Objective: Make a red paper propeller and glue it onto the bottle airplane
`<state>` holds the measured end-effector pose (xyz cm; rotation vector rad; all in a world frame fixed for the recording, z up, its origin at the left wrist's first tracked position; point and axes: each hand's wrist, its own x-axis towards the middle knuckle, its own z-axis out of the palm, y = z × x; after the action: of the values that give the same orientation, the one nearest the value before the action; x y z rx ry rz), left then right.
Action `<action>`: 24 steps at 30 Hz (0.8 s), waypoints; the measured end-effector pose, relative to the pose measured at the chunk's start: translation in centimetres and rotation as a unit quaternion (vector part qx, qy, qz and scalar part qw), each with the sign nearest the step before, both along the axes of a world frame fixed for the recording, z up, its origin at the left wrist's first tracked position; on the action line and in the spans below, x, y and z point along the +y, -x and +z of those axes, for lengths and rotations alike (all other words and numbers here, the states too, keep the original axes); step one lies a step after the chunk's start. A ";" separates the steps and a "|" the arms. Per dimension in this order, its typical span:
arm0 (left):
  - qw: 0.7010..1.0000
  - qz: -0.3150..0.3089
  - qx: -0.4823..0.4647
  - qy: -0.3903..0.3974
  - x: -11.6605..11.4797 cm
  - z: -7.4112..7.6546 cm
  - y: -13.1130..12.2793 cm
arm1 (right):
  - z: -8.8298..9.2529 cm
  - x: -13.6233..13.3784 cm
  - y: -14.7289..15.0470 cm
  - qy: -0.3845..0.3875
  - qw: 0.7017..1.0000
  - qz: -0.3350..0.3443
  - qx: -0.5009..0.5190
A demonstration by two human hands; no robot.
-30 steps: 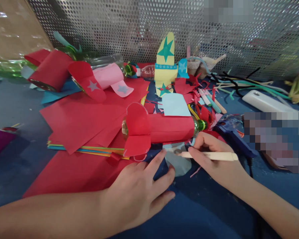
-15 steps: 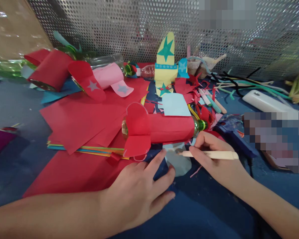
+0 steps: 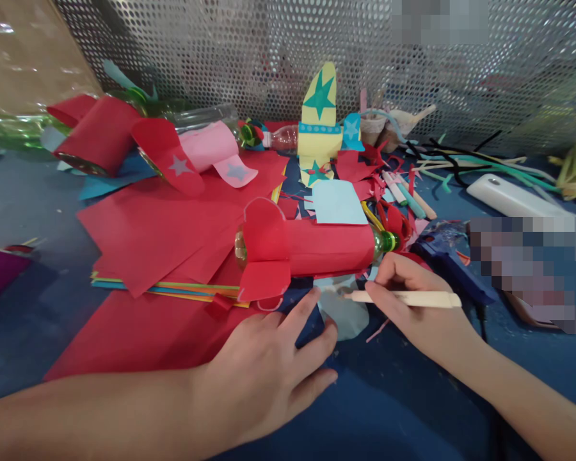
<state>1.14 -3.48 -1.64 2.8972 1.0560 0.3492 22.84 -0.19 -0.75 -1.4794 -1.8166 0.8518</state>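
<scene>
My right hand [image 3: 415,307] pinches a cream-coloured marker pen [image 3: 427,299], its tip pointing left over a pale blue paper piece [image 3: 348,317]. Fingers spread, my left hand [image 3: 281,365] lies flat on the dark blue table, its index fingertip at the left edge of that pale piece. Just beyond both hands, a bottle wrapped in red paper [image 3: 333,246] lies on its side, its green neck [image 3: 388,241] to the right. Red paper fins [image 3: 264,250] stick out at its left end, and a light blue paper wing [image 3: 340,202] extends from its far side.
Red paper sheets [image 3: 158,224] are stacked at left. Farther back lie more paper-covered bottles [image 3: 98,134] and a yellow paper piece with green stars [image 3: 319,125], before a perforated metal panel [image 3: 249,51]. Paper scraps, markers [image 3: 413,198], a blue glue gun [image 3: 454,266] and a white device [image 3: 513,195] are at right.
The marker in my right hand has shifted very slightly; my left hand and the wrapped bottle stay in place.
</scene>
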 end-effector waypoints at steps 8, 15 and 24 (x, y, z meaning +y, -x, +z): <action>1.000 0.001 0.008 0.001 0.1 0.0 0.0 | 0.1 -0.1 0.0 -0.002 1.000 -0.004 -0.002; 1.000 -0.002 0.004 0.002 0.1 -0.1 0.1 | 0.0 0.0 0.1 0.002 1.000 -0.012 -0.002; 1.000 -0.002 0.004 0.001 0.0 0.1 0.0 | 0.1 0.1 0.0 -0.002 1.000 -0.023 0.005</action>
<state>1.13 -3.48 -1.55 2.9011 1.0520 0.3384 22.81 -0.09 -0.67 -1.5066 -1.7695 0.8304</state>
